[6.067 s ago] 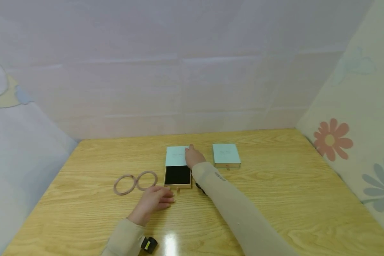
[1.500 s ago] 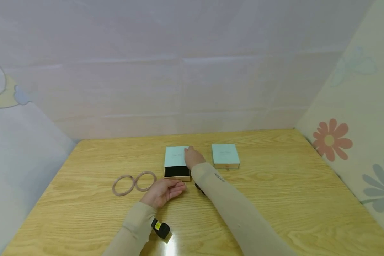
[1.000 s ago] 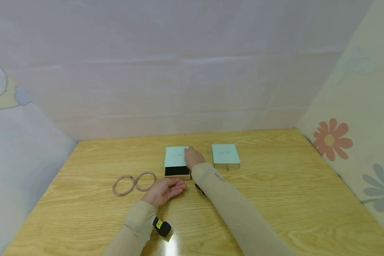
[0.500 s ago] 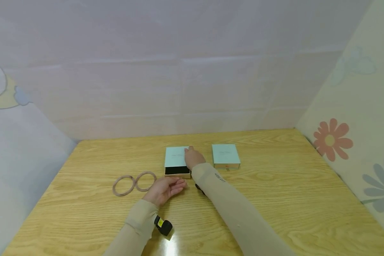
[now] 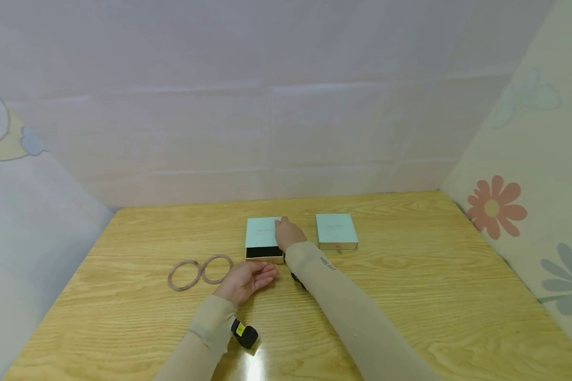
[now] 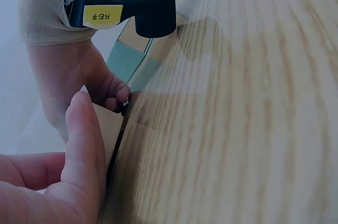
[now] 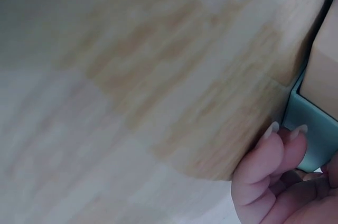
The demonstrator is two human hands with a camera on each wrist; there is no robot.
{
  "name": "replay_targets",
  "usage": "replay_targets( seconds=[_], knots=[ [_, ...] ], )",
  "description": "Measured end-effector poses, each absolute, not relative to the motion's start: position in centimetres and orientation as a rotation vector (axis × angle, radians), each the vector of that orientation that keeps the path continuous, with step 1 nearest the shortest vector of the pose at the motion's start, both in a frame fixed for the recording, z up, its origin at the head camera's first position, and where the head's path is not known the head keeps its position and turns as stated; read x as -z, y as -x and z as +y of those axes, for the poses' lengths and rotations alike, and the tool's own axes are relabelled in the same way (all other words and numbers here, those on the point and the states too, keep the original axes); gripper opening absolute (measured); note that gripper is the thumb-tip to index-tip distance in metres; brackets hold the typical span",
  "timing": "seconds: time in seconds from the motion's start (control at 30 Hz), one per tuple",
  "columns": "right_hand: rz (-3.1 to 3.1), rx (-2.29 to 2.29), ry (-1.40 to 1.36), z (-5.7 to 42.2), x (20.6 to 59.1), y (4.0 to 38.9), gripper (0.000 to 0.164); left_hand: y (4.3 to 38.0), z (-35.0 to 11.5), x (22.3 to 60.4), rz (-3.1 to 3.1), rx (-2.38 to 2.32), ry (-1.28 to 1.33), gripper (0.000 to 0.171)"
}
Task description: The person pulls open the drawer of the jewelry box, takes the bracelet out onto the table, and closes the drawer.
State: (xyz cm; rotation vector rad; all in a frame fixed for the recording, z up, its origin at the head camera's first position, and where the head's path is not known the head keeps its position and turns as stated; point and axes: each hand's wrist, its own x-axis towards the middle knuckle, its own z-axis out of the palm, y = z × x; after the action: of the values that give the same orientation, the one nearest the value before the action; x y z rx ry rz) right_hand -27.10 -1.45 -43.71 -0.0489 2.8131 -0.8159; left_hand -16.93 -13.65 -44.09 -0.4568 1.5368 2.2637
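A pale mint slide-out jewellery box (image 5: 260, 232) lies at mid-table, its cream drawer (image 5: 265, 260) showing a strip of black lining (image 5: 263, 252). My right hand (image 5: 289, 234) grips the right side of the mint sleeve; in the right wrist view its curled fingertips (image 7: 264, 152) meet the sleeve's edge (image 7: 317, 129). At the drawer's front is my left hand (image 5: 247, 281), its fingers loosely extended. The left wrist view has its thumb (image 6: 83, 134) against the cream drawer front (image 6: 109, 129). Two pinkish bangles, one (image 5: 183, 289) left of the other (image 5: 217, 256), lie left of the box.
A second mint box (image 5: 336, 228), drawer fully in, stands to the right of the first. A black wrist camera (image 5: 244, 334) sits on the left sleeve. The wood table (image 5: 410, 296) meets a pale fabric wall (image 5: 267, 132) at the back.
The drawer has slid away from me into the sleeve, leaving less black lining showing. My left hand has moved forward and right with it; the right hand stays on the sleeve.
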Motion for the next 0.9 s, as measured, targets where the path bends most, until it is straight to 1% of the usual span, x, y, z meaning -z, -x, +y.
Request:
replay_targets(
  seconds=[0.23,0.5,0.67,0.9],
  knots=[
    [2.805,0.817,0.050,-1.39,43.70,27.14,0.055,16.97,-13.61,43.88,1.526,-2.271,0.461,0.033],
    [2.802,0.837,0.040,-1.32,43.38,26.94,0.054,16.94,-13.91,44.03,1.468,-2.302,0.368,0.032],
    [2.810,0.823,0.045,-1.29,43.27,26.80,0.053,17.14,-13.52,43.84,1.514,-2.279,0.456,0.034],
    [2.801,0.835,0.031,-1.42,43.46,26.95,0.054,17.35,-13.40,43.79,1.505,-2.292,0.490,0.032]
  ],
)
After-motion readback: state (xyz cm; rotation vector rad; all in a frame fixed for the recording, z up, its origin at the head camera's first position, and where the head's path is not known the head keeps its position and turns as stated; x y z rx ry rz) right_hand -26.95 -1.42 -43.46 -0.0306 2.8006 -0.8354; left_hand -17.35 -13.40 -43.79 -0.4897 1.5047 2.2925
